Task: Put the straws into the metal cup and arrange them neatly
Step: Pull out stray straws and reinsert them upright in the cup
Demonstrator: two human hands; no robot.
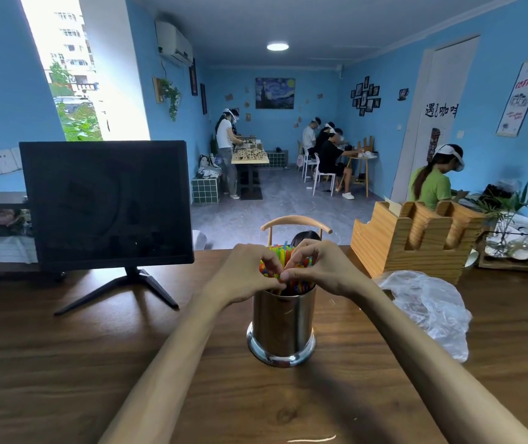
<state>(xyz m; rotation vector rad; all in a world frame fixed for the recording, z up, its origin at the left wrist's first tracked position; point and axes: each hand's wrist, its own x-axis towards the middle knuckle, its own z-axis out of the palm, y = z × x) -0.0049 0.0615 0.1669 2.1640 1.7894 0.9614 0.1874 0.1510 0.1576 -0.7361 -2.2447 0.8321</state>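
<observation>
At frame centre both hands close in a narrow grip round the straws (pixel 277 253): left hand (pixel 243 277) from the left, right hand (pixel 323 272) from the right, fingertips meeting in front. The straws stand upright in one cup (pixel 283 322), long axes vertical, tops upward; fingers hide most, so no count is possible. The cup stands on the tabletop (pixel 64 363). One monitor (pixel 107 203) is at left, one plastic bag (pixel 432 306) at right.

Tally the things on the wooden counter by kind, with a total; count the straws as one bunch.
Monitor: 1
Metal cup: 1
Straw bunch: 1, standing in the cup, both hands on it
Plastic bag: 1
Wooden holder: 1
Total: 5
</observation>
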